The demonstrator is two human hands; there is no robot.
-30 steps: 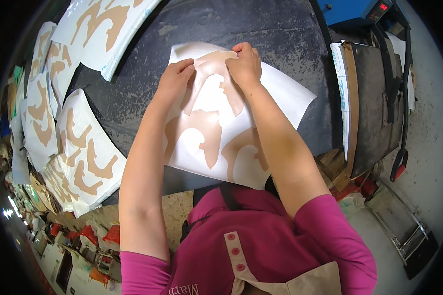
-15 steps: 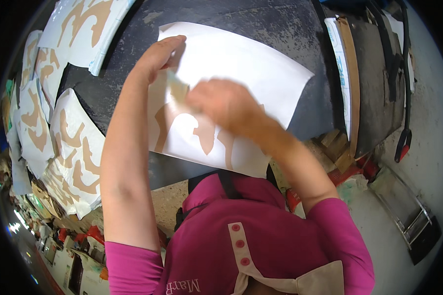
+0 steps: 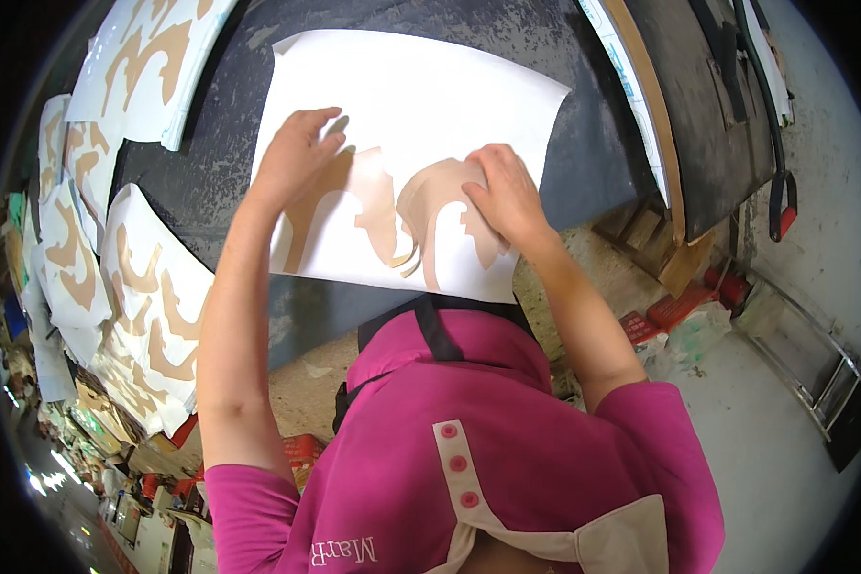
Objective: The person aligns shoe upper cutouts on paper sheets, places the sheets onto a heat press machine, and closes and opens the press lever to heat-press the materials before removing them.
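Head view: our left hand [image 3: 292, 158] lies flat, fingers spread, pinning the white sheet [image 3: 421, 105] on the dark table [image 3: 593, 143], apparently to steady it, while our right hand [image 3: 507, 191] presses fingertips on a tan cut-out [image 3: 440, 206], gripping nothing. Finished sheets [image 3: 148, 297] are stacked at left; red packages [image 3: 665, 311] sit lower right.

Magenta short-slv shirt, beige collar, pink buttons.
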